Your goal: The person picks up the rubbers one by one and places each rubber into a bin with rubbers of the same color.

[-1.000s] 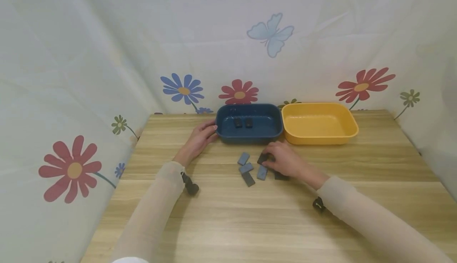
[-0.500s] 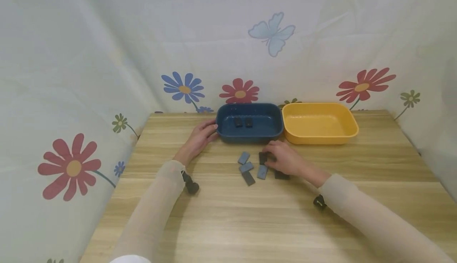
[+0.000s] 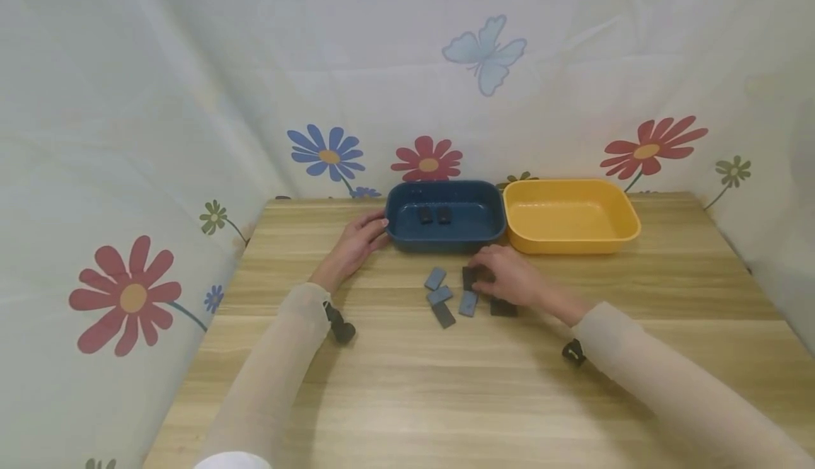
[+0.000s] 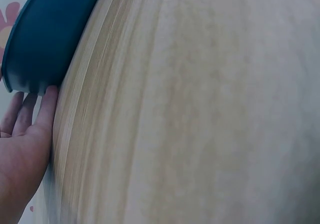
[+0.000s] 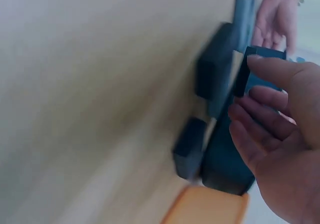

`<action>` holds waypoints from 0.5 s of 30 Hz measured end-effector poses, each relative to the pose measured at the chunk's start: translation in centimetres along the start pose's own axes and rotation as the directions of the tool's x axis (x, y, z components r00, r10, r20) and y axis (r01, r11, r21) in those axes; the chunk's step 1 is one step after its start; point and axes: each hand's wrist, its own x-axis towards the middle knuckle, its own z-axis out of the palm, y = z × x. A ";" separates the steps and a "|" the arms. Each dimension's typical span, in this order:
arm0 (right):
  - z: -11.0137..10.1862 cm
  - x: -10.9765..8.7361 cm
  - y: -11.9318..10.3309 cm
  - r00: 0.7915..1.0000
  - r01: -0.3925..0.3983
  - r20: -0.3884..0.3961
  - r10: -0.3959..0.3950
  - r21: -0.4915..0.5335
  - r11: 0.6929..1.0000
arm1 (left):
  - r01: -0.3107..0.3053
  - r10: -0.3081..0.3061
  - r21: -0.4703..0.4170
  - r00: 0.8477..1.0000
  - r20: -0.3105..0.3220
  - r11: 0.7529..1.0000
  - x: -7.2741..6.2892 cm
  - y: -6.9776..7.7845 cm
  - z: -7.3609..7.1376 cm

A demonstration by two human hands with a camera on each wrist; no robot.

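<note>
With fingers fairly straight, my left hand [image 3: 352,246] touches the left end of the dark blue tray [image 3: 446,245]; the left wrist view shows its fingertips [image 4: 51,91] against the tray's end wall. Just in front of the trays, my right hand [image 3: 514,278] pinches a small black rectangular block [image 3: 468,278] between thumb and fingers. That black block [image 5: 243,74] also shows at the thumb tip in the right wrist view. Grey-blue blocks [image 3: 467,304] and a black block [image 3: 443,315] lie to the left of this hand. Another black block [image 3: 503,308] is partly under it.
Two black blocks [image 3: 426,215] lie inside the blue tray. A yellow tray [image 3: 573,246] stands against its right side. Both are near the back edge of the wooden table [image 3: 407,398], before a flowered cloth [image 3: 356,44].
The black block at my right fingertips has turned from slanted to nearly straight, and the right hand has shifted very slightly. My left hand stays at the blue tray.
</note>
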 end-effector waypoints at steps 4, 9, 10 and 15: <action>-1.7 0.3 -0.2 1.000 0.005 0.022 -0.005 0.027 1.000 | 0.003 -0.003 0.006 1.000 -0.004 1.000 0.0 0.0 0.0; -4.6 1.2 -0.5 0.999 -0.028 0.020 0.027 0.083 0.996 | 0.008 -0.007 0.023 1.000 -0.011 1.000 -0.1 0.0 -0.1; -5.1 1.4 -0.4 0.999 -0.032 0.010 0.031 0.084 0.996 | 0.007 -0.007 0.023 1.000 -0.012 1.000 -0.1 0.0 0.0; -6.5 3.0 0.5 0.998 -0.065 -0.014 0.066 0.071 0.995 | 0.002 -0.002 0.026 1.000 -0.010 1.000 0.0 0.0 0.0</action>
